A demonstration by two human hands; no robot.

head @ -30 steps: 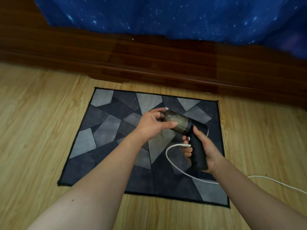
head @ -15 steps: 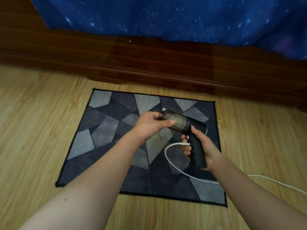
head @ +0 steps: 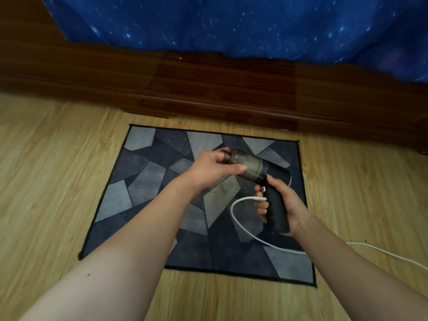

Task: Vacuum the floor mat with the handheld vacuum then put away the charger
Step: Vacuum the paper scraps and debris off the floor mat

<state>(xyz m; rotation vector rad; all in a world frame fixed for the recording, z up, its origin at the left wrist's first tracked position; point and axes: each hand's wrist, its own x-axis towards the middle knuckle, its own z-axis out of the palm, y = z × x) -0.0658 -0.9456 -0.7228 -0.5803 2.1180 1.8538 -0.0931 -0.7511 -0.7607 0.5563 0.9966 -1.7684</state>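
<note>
A grey and dark geometric floor mat (head: 148,184) lies on the wood floor, with small crumbs (head: 221,188) scattered near its middle. Above it I hold a black handheld vacuum (head: 275,209). My right hand (head: 284,205) grips its black handle. My left hand (head: 213,167) grips the front of its clear dust cup (head: 251,167), which is full of brownish dirt. A white charger cable (head: 238,218) is plugged into the handle, loops over the mat and runs off to the right along the floor.
A dark wooden bed frame (head: 208,89) runs across the back, with a blue starry sheet (head: 231,24) hanging over it. Light wood flooring (head: 46,181) surrounds the mat on the left, right and near side.
The hands and vacuum have barely moved; the view has shifted slightly. My left hand stays on the front of the dust cup.
</note>
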